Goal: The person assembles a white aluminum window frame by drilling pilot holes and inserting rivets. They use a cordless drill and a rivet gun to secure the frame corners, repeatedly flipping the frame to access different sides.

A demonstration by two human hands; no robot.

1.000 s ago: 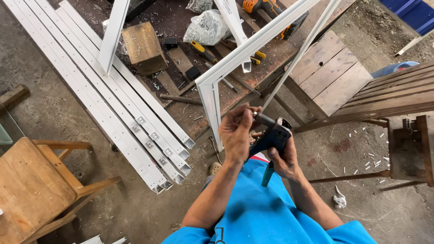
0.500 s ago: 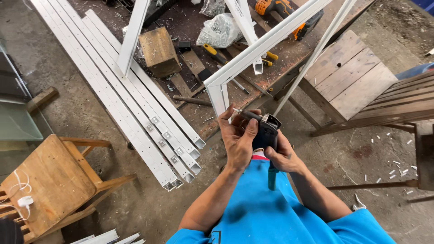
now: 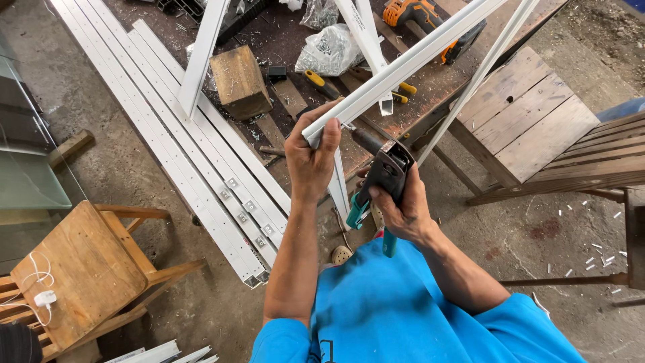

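Your left hand (image 3: pixel 310 158) has its grip wrapped tight around the corner of the white aluminium frame (image 3: pixel 403 66), fingers curled over its end. Just beside it, your right hand (image 3: pixel 398 205) is closed on the teal handles of the rivet gun (image 3: pixel 376 181), whose nose touches the frame corner next to your left grip.

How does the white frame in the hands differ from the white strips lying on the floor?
The white frame is raised and joined at a corner, gripped there by the left hand; the white strips lie flat, loose and side by side. The right hand holds a riveter at the frame; nothing touches the strips. Both are white and long.
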